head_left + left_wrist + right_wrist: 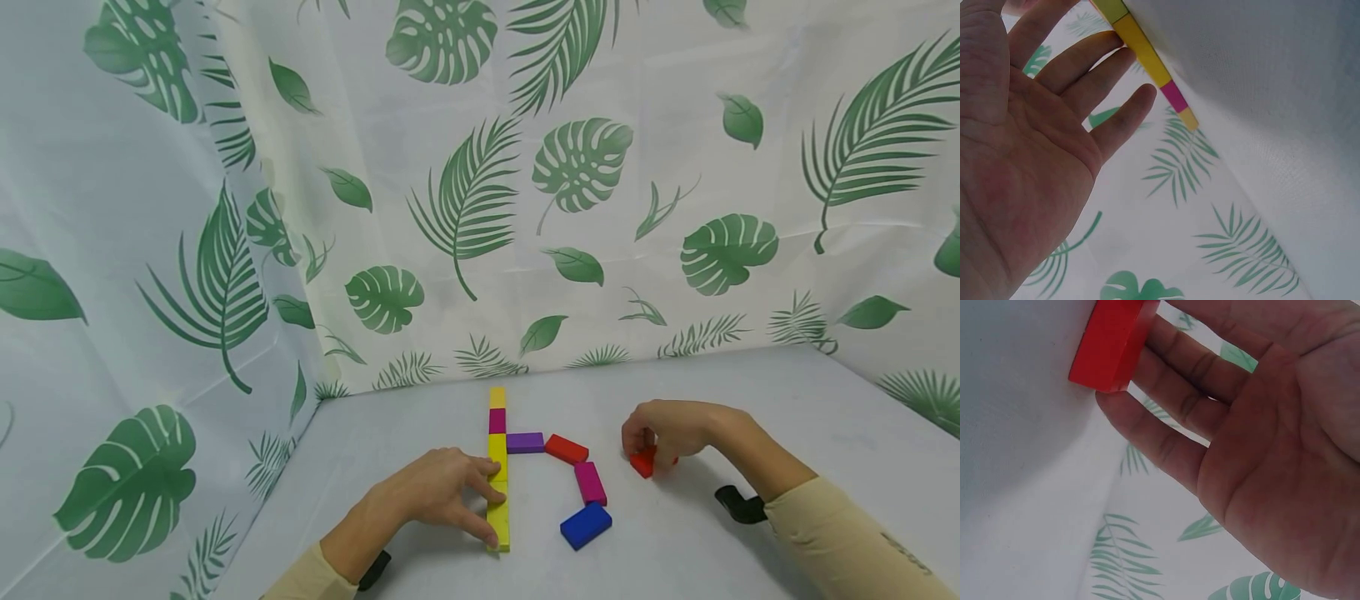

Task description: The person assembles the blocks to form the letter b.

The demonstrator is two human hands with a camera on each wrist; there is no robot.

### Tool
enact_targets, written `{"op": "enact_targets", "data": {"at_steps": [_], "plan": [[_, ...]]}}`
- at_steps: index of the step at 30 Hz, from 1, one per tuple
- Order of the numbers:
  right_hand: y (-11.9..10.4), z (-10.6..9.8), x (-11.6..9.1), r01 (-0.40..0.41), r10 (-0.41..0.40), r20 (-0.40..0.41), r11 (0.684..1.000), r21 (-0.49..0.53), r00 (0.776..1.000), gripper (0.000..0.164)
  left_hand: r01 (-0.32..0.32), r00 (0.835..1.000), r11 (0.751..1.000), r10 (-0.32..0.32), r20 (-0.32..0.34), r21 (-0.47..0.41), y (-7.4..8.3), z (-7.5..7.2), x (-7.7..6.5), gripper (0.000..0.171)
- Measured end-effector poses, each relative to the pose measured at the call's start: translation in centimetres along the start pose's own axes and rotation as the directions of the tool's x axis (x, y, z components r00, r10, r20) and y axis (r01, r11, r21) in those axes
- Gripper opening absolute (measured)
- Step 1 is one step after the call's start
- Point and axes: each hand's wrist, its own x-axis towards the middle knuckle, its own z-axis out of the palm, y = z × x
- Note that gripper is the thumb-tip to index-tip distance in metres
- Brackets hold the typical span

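Note:
My left hand (pixel 442 492) lies along the left side of a straight column of blocks, its fairly straight fingertips touching the two long yellow blocks (pixel 498 512). Above those in the column come a magenta block (pixel 497 421) and a small yellow block (pixel 498 395). On the right, my right hand (pixel 667 429) pinches a red block (pixel 1110 347) low at the table surface; its fingers partly cover the block in the head view. Between the hands, a curve of blocks leads off the column: purple (pixel 525 442), red (pixel 566 449), magenta (pixel 590 483) and blue (pixel 586 526).
A white table surface (pixel 675 550) lies under the blocks. Behind and at the sides hangs a white cloth with green leaf prints (pixel 585 167). Black straps or mounts (pixel 741 505) show under both wrists.

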Motion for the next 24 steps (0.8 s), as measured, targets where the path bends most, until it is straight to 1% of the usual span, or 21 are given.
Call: {"op": "enact_targets", "data": {"at_steps": [8, 16, 18, 21, 24], "plan": [[-0.07, 0.03, 0.06, -0.002, 0.002, 0.006, 1.000, -0.008, 1.000, 0.037, -0.007, 1.000, 1.000, 0.007, 0.000, 0.009, -0.06, 0.04, -0.05, 0.056], [0.08, 0.14, 0.28, 0.041, -0.041, 0.001, 0.999, -0.009, 0.999, 0.033, -0.012, 1.000, 1.000, 0.012, -0.007, 0.007, -0.10, 0.01, -0.15, 0.058], [0.03, 0.14, 0.38, 0.055, -0.055, -0.014, 0.998, -0.005, 0.998, 0.032, -0.011, 1.000, 1.000, 0.011, -0.007, 0.005, -0.13, 0.02, -0.14, 0.058], [-0.16, 0.00, 0.56, 0.098, -0.098, -0.059, 0.995, -0.007, 0.993, 0.028, -0.014, 1.000, 1.000, 0.014, -0.010, 0.006, -0.16, 0.05, -0.13, 0.058], [-0.38, -0.15, 0.78, 0.166, -0.167, -0.122, 0.986, -0.016, 0.978, 0.029, -0.022, 1.000, 1.000, 0.022, -0.014, 0.009, -0.19, 0.06, -0.11, 0.059]]}}
